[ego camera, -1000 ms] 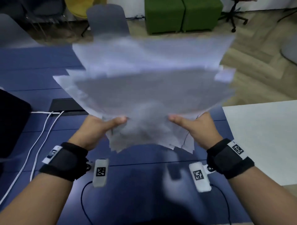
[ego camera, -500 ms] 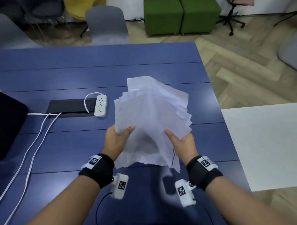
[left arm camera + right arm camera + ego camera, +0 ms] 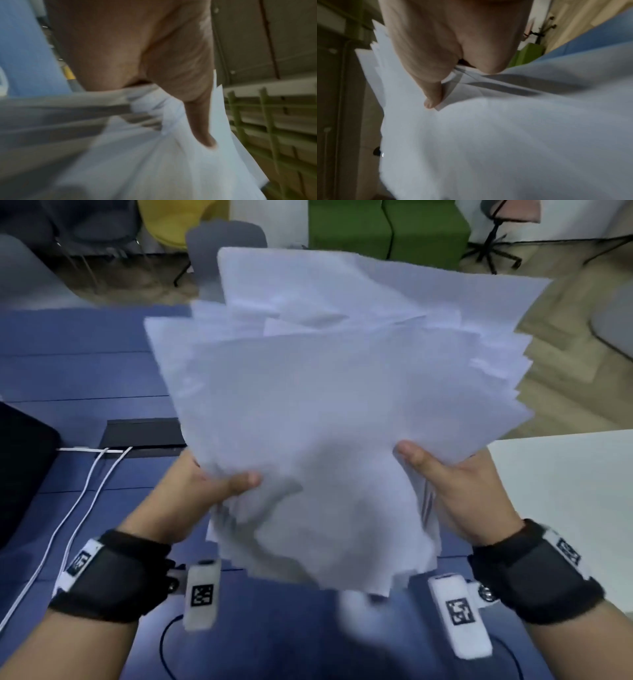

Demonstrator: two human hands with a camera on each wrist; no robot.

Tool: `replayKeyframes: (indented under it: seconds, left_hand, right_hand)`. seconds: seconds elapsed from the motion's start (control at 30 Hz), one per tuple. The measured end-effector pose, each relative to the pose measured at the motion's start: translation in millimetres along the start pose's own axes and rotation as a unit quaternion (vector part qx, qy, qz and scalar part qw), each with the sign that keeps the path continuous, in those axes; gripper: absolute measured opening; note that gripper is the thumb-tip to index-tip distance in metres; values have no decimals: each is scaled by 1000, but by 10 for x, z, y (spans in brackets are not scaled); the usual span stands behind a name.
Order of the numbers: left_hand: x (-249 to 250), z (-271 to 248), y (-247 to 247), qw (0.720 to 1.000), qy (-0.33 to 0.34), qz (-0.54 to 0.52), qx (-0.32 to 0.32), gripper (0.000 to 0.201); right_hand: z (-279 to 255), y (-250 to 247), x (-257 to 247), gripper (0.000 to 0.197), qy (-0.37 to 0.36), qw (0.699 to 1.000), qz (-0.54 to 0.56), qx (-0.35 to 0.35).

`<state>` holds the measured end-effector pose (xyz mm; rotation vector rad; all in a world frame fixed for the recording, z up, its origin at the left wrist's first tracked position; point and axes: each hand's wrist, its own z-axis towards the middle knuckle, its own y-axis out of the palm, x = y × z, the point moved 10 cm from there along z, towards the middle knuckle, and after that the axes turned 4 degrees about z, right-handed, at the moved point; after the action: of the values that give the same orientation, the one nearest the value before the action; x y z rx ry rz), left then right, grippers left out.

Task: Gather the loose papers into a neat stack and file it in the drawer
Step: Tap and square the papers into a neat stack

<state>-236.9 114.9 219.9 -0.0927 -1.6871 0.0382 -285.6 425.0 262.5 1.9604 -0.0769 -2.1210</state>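
A ragged bundle of white papers [image 3: 342, 412] hangs in the air above the blue table [image 3: 68, 364], its sheets fanned out with uneven edges. My left hand [image 3: 212, 484] grips the bundle's lower left edge, thumb on top. My right hand [image 3: 442, 470] grips the lower right edge the same way. In the left wrist view the thumb presses on the papers [image 3: 154, 155]. The right wrist view shows the thumb on the papers [image 3: 505, 135] too. The fingers under the sheets are hidden. No drawer is in view.
A black cable box [image 3: 144, 436] is set into the table, with white cables [image 3: 85, 494] running toward me. A dark object [image 3: 20, 470] sits at the left edge. A white table [image 3: 565, 508] stands to the right. Chairs [image 3: 222, 241] and green seats [image 3: 387, 227] stand beyond.
Half a second ago the bundle stood low on the table, its bottom edge down. It has since been lifted up toward my head and tilted flatter, as it was one second ago.
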Motion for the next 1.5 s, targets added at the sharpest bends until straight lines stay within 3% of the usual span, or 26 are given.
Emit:
replayKeyframes:
  seconds: [0.07, 0.13, 0.23, 0.33, 0.43, 0.57, 0.77, 0.83, 0.93, 1.03, 1.07, 1.13, 1.17, 1.3, 1.4, 1.5]
  left_hand:
    - [-230, -48, 168, 991, -82, 36, -101, 43]
    - [-351, -102, 284, 980, -117, 88, -132, 46]
    - [-443, -106, 274, 985, -124, 73, -91, 44]
    - [-605, -98, 183, 987, -154, 30, -29, 35]
    - [-679, -109, 101, 985, -168, -1, 24, 28]
    - [-735, -131, 68, 980, -194, -22, 42, 26]
    - [-826, -319, 249, 959, -261, -43, -98, 40]
    - [-880, -285, 218, 969, -237, 0, -62, 35]
    - [-860, -207, 97, 986, -151, 60, 47, 29]
    - [-735, -195, 64, 984, -65, 101, 133, 26]
    - [-693, -200, 93, 982, -43, 100, 154, 28]
    - [-639, -187, 200, 982, -6, 58, 179, 32]
    - [-663, -146, 267, 983, 1, 35, 179, 32]
    - [-1074, 74, 333, 985, -50, 53, 157, 32]
    - [-1464, 189, 328, 982, -120, 109, 99, 47]
    - [-1605, 246, 242, 979, -132, 102, 117, 43]
  right_hand:
    - [64, 61, 83, 33, 53, 997, 60, -21]
    - [122, 30, 221, 27, 97, 992, 84, -15]
    - [146, -13, 528, 32, 186, 974, 121, -52]
    - [-42, -54, 924, 38, 307, 935, 157, -78]
    - [-335, -32, 1277, 45, 354, 920, 54, -160]
    - [-412, -18, 1363, 41, 349, 926, 32, -143]
    - [-330, -89, 1213, 40, 310, 943, 59, -103]
    - [-335, -107, 1182, 39, 291, 951, 41, -92]
    - [-335, -126, 1042, 33, 228, 971, -49, -55]
    - [-314, -102, 868, 23, 144, 983, -116, -8]
    - [-315, -86, 870, 31, 127, 985, -115, 11]
    - [-318, -79, 968, 65, 108, 988, -93, 57]
    - [-307, -81, 1028, 70, 100, 988, -83, 84]
    - [-265, -280, 1564, 20, 136, 973, -89, 163]
    - [-303, -452, 2015, 23, 197, 956, -184, 117]
    - [-280, -534, 2150, 22, 190, 961, -171, 108]
